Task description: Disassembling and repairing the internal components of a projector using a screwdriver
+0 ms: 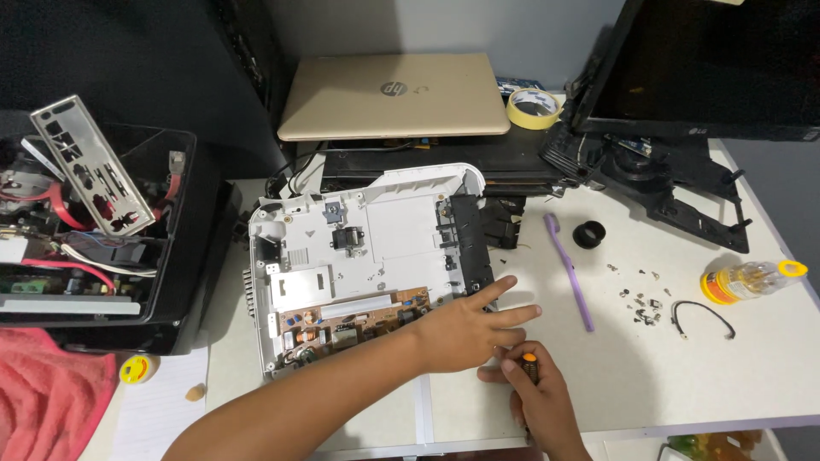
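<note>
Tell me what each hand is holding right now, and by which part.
The right hand grips a small screwdriver by its black, orange-capped handle. The left hand holds nothing; it rests by the opened white device.

left hand (465, 329) flat on white printer chassis (367, 256) | right hand (534, 393) gripping orange-tipped screwdriver (530, 367)

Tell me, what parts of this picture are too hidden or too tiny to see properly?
Head view only:
- Screwdriver: tip hidden behind the right hand and left hand.
- Loose screws on the white table: too small to tell apart.
- Circuit board in the opened white casing: parts too small; near end covered by the left arm.
- Black computer case: cut off by the left edge.
</note>
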